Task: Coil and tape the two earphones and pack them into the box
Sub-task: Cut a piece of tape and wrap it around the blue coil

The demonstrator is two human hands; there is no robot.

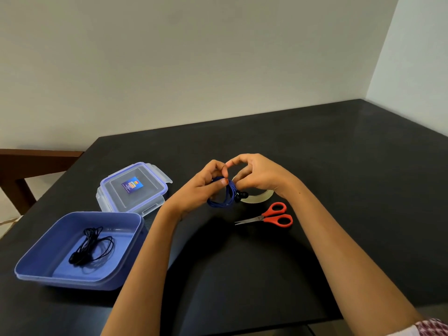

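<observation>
Two bare forearms reached in from the near edge of the desk [339, 166], a patterned sleeve [431, 327] showing at the right one. They met over the middle of the desk, where both hands held the blue earphone [219, 202] just above the surface. Its cord was wound into a small coil and its dark earbuds hung at the coil's right side. The left hand [201, 187] gripped the coil from the left, fingers curled round it and the thumb pressed across the top of the strands. The right hand [257, 175] pinched the same spot from the right with curled fingers, its forefinger arched above. Whether a strip of tape lay under those fingers could not be told.

Just behind the right hand a clear tape roll [259, 197] lay flat, partly hidden by the wrist. Nearer the front edge, just beside the roll, lay scissors [271, 217] with orange-red handles, blades closed and pointing left.

Toward the desk's left edge sat the blue box [36, 263], open, with the black earphone [93, 246] coiled loosely on its floor. The lid [135, 187], clear with a blue seal and a small label, lay just beyond the box's far right corner. A wooden chair [24, 163] stood past the left edge
</observation>
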